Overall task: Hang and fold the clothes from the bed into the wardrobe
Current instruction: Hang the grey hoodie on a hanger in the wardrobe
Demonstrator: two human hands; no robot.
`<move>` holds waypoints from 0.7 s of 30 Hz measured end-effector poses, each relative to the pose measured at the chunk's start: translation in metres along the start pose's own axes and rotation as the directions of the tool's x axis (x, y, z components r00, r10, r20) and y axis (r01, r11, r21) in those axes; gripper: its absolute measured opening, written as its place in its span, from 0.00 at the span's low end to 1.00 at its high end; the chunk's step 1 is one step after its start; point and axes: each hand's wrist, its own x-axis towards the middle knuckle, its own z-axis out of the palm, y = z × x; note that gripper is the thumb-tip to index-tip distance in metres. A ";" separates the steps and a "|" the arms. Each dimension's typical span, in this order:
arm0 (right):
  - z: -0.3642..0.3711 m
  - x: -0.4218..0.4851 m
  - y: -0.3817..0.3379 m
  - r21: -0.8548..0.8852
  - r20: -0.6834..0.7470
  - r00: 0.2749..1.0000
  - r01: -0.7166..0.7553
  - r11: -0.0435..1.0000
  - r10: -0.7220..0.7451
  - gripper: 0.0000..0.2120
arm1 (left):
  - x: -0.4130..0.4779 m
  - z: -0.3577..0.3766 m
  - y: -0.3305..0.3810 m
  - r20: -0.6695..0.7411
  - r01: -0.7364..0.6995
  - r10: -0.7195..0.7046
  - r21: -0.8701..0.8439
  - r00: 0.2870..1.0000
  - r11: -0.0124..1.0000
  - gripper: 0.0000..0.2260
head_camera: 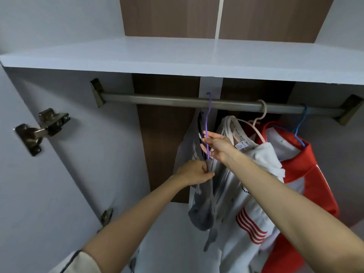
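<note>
With my right grip (pixel 214 147) pinching the purple hanger (pixel 207 123), its hook at the rail (pixel 157 99), and my left grip (pixel 194 172) clutching the grey top (pixel 202 209) below, I should seat the hook fully before letting go.

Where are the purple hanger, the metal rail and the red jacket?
Thin purple plastic hanger (pixel 208 115), head view: neck.
Grey metal rail (pixel 157 99), head view: bare left stretch.
Red fabric jacket (pixel 315 170), head view: shoulder.

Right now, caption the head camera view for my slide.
Right hand holds thin purple hanger at grey metal rail; left hand grips grey garment.
</note>
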 end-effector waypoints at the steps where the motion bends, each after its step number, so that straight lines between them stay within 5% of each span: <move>1: -0.001 0.003 0.003 0.007 -0.006 1.000 -0.008 1.000 0.008 0.17 | 0.003 0.003 -0.002 0.004 0.006 -0.006 0.013 1.000 1.000 0.16; 5: -0.005 0.008 0.007 -0.061 -0.002 1.000 0.024 0.998 -0.025 0.17 | 0.008 0.007 -0.008 0.005 0.049 -0.048 -0.019 0.999 0.999 0.14; 13: -0.027 -0.023 0.007 -0.486 0.005 0.970 0.213 0.848 -0.241 0.17 | -0.014 0.006 -0.011 -0.057 0.072 -0.076 -0.070 0.995 0.995 0.17; 21: -0.049 -0.119 0.032 -0.605 0.007 0.941 0.274 0.748 -0.340 0.16 | -0.087 -0.001 -0.006 -0.232 -0.012 -0.032 -0.185 0.972 0.983 0.21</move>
